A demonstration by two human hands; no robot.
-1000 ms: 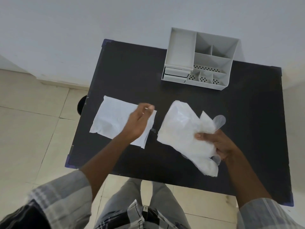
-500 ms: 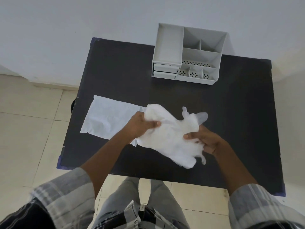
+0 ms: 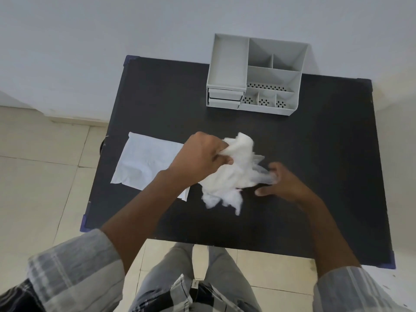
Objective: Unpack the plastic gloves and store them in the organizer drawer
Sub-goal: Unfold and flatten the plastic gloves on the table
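A crumpled bundle of thin translucent plastic gloves point(image 3: 229, 174) hangs just above the middle of the black table point(image 3: 315, 176). My left hand point(image 3: 200, 158) grips its upper left part with closed fingers. My right hand point(image 3: 283, 181) pinches the glove fingers at the bundle's right side, blurred by motion. The flat white wrapper point(image 3: 146, 161) lies on the table to the left, partly under my left forearm. The grey organizer point(image 3: 256, 75) stands at the table's far edge, its two small drawers point(image 3: 225, 97) at the lower left, both pushed in.
The table stands against a white wall, with tiled floor to the left and in front. A dark round object point(image 3: 102, 147) peeks out below the table's left edge. My legs are in front of the near edge.
My left hand left the wrapper and took hold of the glove bundle. Both hands have crumpled the bundle into a tighter wad; the left hand rose over it.
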